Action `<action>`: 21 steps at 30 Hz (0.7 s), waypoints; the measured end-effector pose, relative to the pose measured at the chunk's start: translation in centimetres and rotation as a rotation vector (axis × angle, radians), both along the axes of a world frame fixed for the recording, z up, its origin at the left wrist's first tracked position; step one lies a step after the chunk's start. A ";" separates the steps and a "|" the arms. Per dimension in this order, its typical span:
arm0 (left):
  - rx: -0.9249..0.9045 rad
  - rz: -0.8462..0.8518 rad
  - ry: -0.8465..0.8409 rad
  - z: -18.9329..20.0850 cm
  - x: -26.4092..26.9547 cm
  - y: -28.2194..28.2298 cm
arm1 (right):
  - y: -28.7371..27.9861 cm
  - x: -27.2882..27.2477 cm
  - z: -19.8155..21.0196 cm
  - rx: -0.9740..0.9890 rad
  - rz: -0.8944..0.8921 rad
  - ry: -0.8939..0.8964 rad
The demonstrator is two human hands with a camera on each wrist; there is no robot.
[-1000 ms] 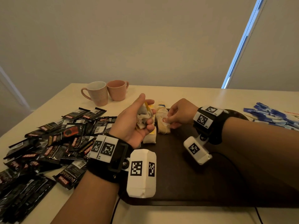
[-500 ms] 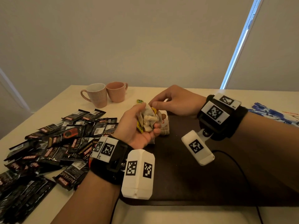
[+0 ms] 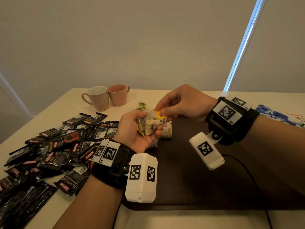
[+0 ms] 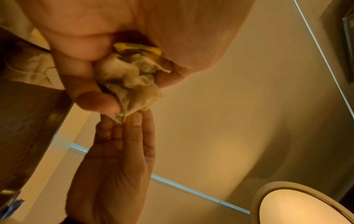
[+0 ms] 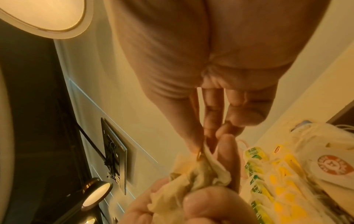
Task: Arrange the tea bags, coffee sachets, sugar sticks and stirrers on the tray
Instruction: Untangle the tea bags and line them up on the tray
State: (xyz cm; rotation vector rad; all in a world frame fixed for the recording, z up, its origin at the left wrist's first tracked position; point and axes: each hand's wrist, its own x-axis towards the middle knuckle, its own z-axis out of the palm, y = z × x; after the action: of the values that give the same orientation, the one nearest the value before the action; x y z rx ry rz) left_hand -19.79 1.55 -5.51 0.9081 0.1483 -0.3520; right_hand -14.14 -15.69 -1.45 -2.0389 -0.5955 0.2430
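1. Head view shows the left hand [image 3: 137, 129] raised over the near-left corner of the dark tray [image 3: 198, 179], fingers curled round a crumpled bunch of tea bags [image 3: 151, 123].
2. A second ago the right hand [image 3: 184, 103] was down at the tea bags laid on the tray [image 3: 167, 131]; it has since risen to the bunch, thumb and forefinger pinching a yellow tag [image 3: 159, 114] at its top.
3. Left wrist view confirms the pinch: the right fingertips [image 4: 134, 121] meet at the lower tip of the paper.
4. That suggests one bag has been set down and the next is being drawn out.
5. Coffee sachets [image 3: 54, 151] lie heaped on the table left of the tray, blue packets [image 3: 277, 114] far right, two mugs [image 3: 105, 98] behind; none of these is on the tray yet.
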 end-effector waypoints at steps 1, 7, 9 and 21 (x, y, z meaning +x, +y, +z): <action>0.000 -0.002 -0.007 0.0 -0.1 0.0 | 0.0 0.0 0.0 0.063 -0.013 0.028; 0.007 0.020 0.015 -0.1 -0.1 -0.1 | 0.4 -0.4 0.7 0.167 0.035 0.179; 0.018 0.018 0.009 0.0 -0.2 -0.1 | 0.4 -0.6 0.9 0.064 0.077 0.151; 0.058 0.019 0.004 -0.2 0.0 -0.3 | 1.4 -0.3 1.0 0.095 -0.003 0.142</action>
State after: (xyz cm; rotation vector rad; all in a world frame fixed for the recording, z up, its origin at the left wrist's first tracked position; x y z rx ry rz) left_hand -19.82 1.26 -5.74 0.9625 0.1718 -0.3334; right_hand -14.39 -14.29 -0.49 -1.9127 -0.5060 0.3477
